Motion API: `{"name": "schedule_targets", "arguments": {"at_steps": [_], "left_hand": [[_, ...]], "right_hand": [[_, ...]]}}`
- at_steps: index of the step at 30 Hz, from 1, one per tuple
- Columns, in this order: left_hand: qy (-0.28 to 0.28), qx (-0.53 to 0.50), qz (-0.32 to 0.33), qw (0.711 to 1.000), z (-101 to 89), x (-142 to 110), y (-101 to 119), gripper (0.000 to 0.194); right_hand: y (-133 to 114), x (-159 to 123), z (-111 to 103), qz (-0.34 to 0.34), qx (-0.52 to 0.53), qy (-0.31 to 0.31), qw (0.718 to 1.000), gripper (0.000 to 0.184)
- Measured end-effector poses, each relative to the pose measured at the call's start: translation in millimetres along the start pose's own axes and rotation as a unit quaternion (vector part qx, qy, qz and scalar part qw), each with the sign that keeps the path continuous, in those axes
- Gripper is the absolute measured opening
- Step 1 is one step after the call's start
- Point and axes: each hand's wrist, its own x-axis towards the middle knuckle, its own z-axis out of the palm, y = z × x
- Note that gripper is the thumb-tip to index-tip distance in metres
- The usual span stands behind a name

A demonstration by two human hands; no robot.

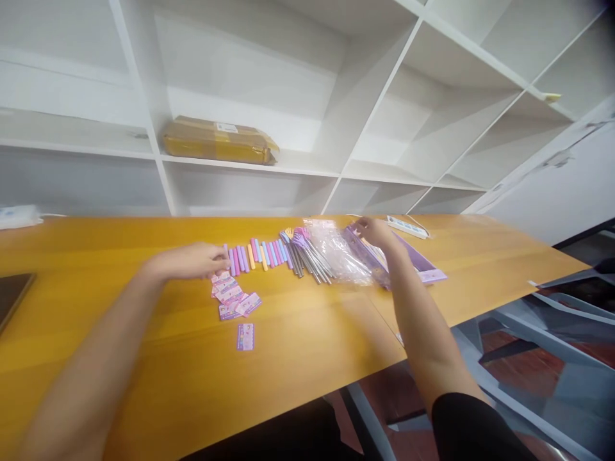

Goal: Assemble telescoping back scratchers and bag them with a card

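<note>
My left hand point(209, 260) is at the left end of a row of pastel tubes point(263, 255). Its fingers are closed around the leftmost purple tube point(225, 250). Just below that hand lies a loose pile of small pink and purple cards point(229, 291), with a single card point(245, 337) nearer me. My right hand point(373, 232) reaches to the far left side of an open purple box point(418, 257), fingers curled; what they hold is hidden. Between my hands, metal rods with coloured claw heads, like back scratchers point(310, 253), lie in a heap beside a clear plastic bag point(343, 253).
A white power strip point(407, 226) lies behind the box, and another white device point(19, 216) is at the far left. White shelving point(254, 168) with a taped parcel point(218, 141) rises behind the wooden table point(307, 352). A dark flat object point(13, 294) sits at the left edge; grey chairs point(542, 358) stand right.
</note>
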Motion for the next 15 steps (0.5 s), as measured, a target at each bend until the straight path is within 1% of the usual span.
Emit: {"name": "schedule_targets", "arguments": {"at_steps": [1, 2, 5, 7, 10, 12, 15], "left_hand": [[0.052, 0.019, -0.031, 0.998, 1.4, 8, -10, 0.042], [0.091, 0.029, -0.059, 0.994, 3.3, 16, -20, 0.039], [0.146, 0.041, -0.084, 0.985, 11.4, 42, -46, 0.033], [0.171, 0.039, -0.085, 0.981, 19.6, 57, -58, 0.036], [0.212, 0.036, -0.089, 0.973, 35.6, 76, -67, 0.047], [0.228, 0.032, -0.091, 0.969, 46.4, 85, -71, 0.062], [0.237, 0.022, -0.102, 0.966, 58.7, 93, -77, 0.085]], "right_hand": [[-16, 1, 3, -0.014, 0.022, -0.006, 1.000, 0.035], [-30, 1, 5, -0.027, 0.042, -0.013, 0.999, 0.037], [-69, 2, 16, -0.054, 0.087, -0.060, 0.993, 0.036], [-88, 2, 25, -0.067, 0.105, -0.112, 0.986, 0.031], [-108, 0, 41, -0.082, 0.110, -0.190, 0.972, 0.025], [-116, -2, 50, -0.081, 0.101, -0.225, 0.966, 0.031], [-119, -4, 57, -0.078, 0.085, -0.250, 0.961, 0.043]]}}
